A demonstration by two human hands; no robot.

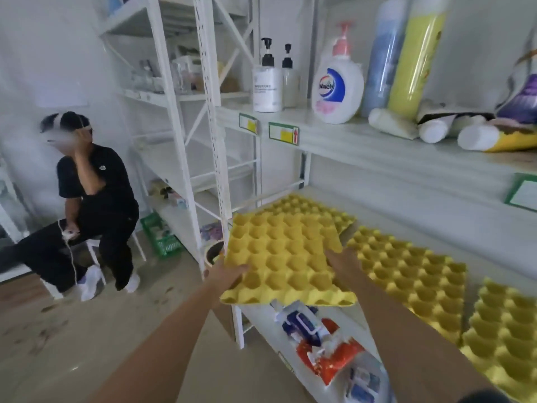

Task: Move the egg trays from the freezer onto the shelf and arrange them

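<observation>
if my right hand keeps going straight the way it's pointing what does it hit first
Probably the far tray lying on the shelf under the held tray. The right hand points up-left along that tray, though depth is unclear.

Yellow egg tray [286, 257] between hands [229, 276]

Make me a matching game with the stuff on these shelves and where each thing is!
Things:
1. Held egg tray
2. Walch soap bottle
3. Orange packet
4. Green basket

Places:
A. On the floor beside the seated person
B. On the upper shelf, between pump bottles and tall spray cans
C. In both hands, left hand and right hand, at the middle shelf's left end
D. On the shelf below the egg trays

Pairs: 1-C, 2-B, 3-D, 4-A
</observation>
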